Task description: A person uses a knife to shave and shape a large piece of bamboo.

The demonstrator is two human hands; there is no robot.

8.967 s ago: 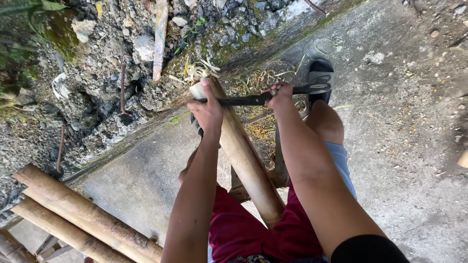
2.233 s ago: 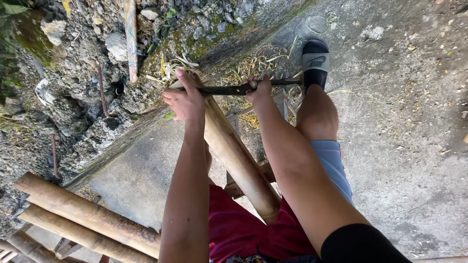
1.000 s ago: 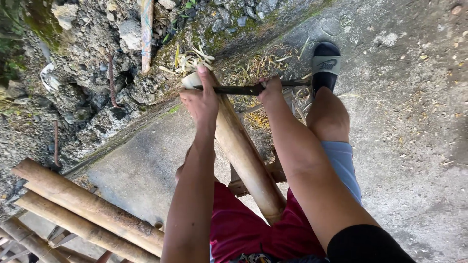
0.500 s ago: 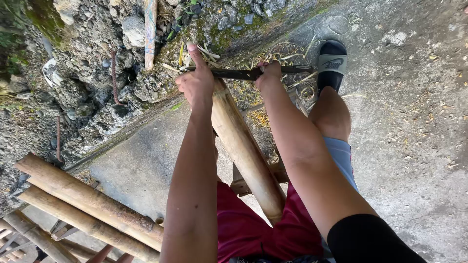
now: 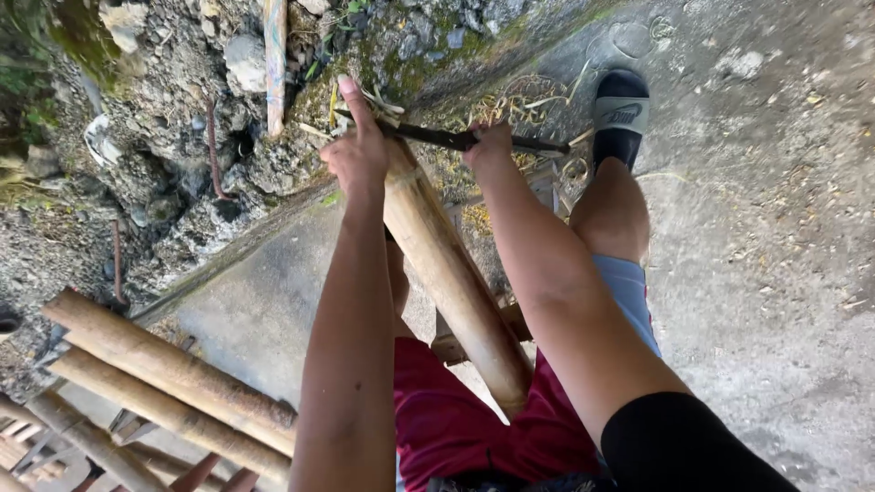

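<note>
A thick bamboo pole (image 5: 451,273) runs from my lap out toward the rubble edge. Across its far end lies a long dark blade (image 5: 437,138). My right hand (image 5: 490,150) grips the blade's handle end on the right of the pole. My left hand (image 5: 360,150) presses on the blade's other end, left of the pole, fingers stretched forward. Pale bamboo shavings (image 5: 510,96) lie scattered around the pole's tip.
My right leg stretches forward, foot in a dark sandal (image 5: 620,114) on the concrete floor (image 5: 756,273). Several more bamboo poles (image 5: 173,383) lie at the lower left. Rubble, stones and rusty bars (image 5: 214,137) fill the upper left, with a pale stick (image 5: 275,64) standing in them.
Both hands and the blade have moved forward along the pole toward its far end; the view has shifted slightly.
</note>
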